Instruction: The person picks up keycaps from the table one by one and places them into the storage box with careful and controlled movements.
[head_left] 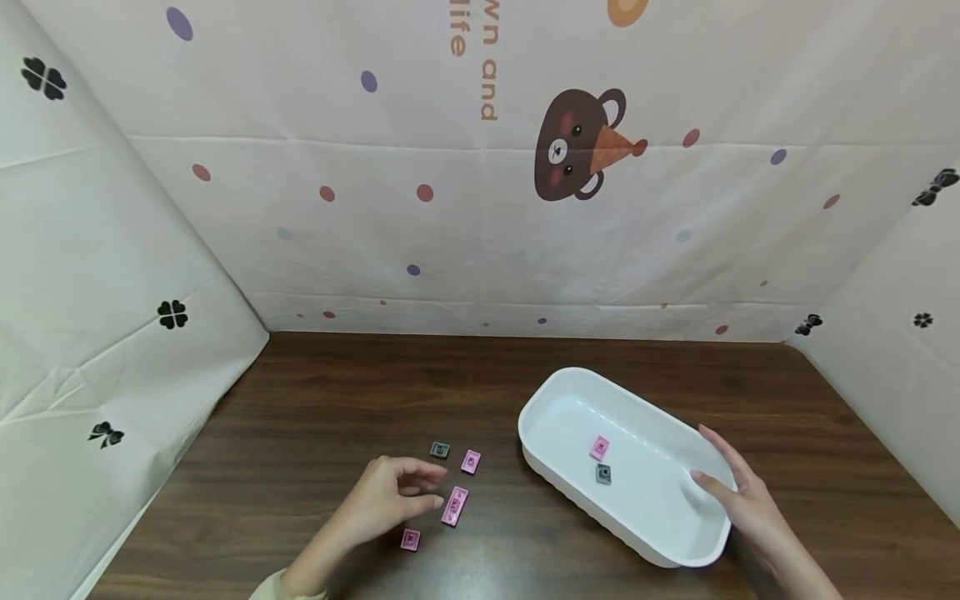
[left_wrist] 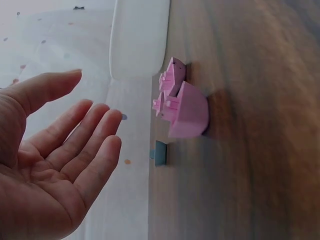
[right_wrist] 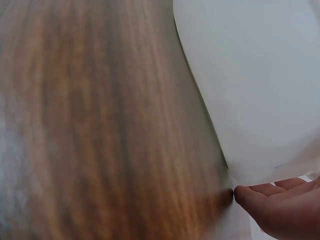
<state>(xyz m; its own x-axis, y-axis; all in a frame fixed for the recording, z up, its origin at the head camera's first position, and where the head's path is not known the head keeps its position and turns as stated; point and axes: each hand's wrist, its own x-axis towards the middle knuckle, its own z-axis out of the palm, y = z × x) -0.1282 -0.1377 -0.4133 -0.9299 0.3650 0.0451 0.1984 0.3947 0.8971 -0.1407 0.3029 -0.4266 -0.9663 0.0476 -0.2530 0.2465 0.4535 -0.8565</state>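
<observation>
My left hand hovers above the table beside several small pieces, its fingers loosely bent and nothing held. Nearest to it lies a long pink block. Around that are a small pink block, another pink block and a dark green-grey block. Seen from the side in the left wrist view, the pink blocks have sloped sides and raised parts on top. My right hand grips the right side of a white tray, thumb inside the rim. One pink block and one grey block lie inside.
A dark brown wooden table carries everything. Behind it hangs a white printed cloth with dots and a bear's head, and similar white cloth stands along the left side and the right.
</observation>
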